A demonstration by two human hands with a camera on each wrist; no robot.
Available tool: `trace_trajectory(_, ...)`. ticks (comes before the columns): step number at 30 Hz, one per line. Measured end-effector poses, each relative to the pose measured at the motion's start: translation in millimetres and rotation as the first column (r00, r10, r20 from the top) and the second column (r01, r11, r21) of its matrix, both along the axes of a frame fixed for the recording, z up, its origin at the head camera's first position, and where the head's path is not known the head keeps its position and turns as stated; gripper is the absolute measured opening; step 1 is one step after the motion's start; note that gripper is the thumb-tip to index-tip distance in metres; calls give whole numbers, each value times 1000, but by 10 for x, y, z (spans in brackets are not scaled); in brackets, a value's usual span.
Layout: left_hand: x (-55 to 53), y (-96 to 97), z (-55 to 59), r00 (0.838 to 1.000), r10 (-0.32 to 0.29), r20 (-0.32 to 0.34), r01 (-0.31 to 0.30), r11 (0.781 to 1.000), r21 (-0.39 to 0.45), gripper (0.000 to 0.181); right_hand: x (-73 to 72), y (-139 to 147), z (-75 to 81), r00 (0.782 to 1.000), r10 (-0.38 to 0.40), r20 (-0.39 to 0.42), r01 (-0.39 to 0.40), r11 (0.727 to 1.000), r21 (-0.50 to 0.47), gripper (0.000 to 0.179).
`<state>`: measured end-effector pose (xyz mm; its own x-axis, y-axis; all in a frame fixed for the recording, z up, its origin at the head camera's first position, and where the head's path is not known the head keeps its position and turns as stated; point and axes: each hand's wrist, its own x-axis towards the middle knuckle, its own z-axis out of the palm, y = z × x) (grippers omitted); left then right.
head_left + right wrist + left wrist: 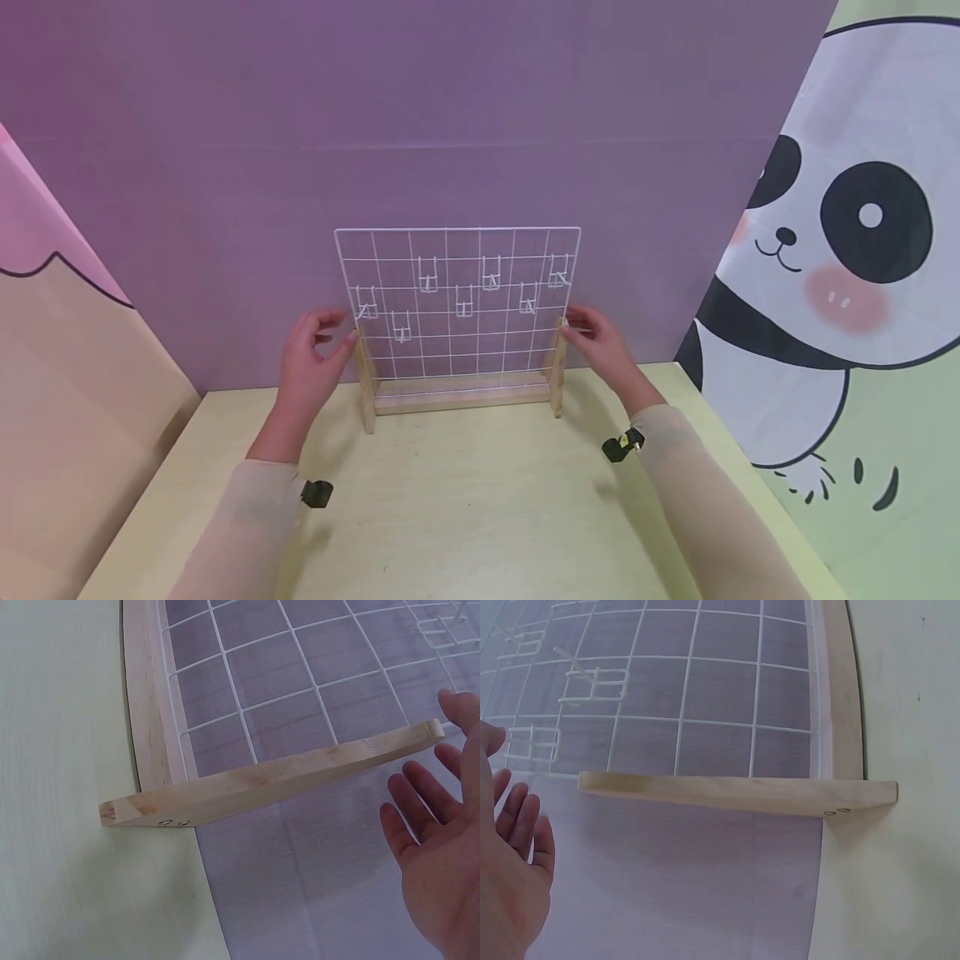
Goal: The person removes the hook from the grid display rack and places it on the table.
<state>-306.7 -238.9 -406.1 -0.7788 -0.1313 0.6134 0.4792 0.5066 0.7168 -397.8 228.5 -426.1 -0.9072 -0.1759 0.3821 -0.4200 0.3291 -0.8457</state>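
Fingers of the left hand are loosely bent and slightly parted, the thumb held away, pinching nothing; those of the right hand are likewise relaxed. Whether either touches the grid, I cannot tell. That one grid stands upright near the far edge of the table, roughly midway between the side edges. Two posts and one bar seem to keep it from tipping; the two hands flank it, perhaps to steady both sides equally. Seven hooks hang on it: three high, three lower, one lowest, apparently staggered to avoid crowding.
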Motion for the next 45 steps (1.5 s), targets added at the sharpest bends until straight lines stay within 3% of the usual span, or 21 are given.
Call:
trace_trajectory(13,-68,19,44,1000,1,-4,-1,1000,12,40,-46,-64,-22,995,-6,97,14,997,-81,42)
trace_trajectory(20,-92,29,76,1000,11,-8,-11,1000,6,40,-76,-55,-58,995,28,92,-16,992,-125,38)
trace_trajectory(26,-114,52,94,997,12,-72,-10,1000,23,34,-98,-34,-82,993,52,104,-36,988,-149,37)
trace_trajectory(36,-167,105,93,979,18,-203,-12,1000,27,14,-97,-32,-131,986,40,160,-7,979,-203,41)
trace_trajectory(45,-200,113,98,979,55,-195,-49,998,37,8,-93,-68,-161,985,44,169,-1,970,-244,41)
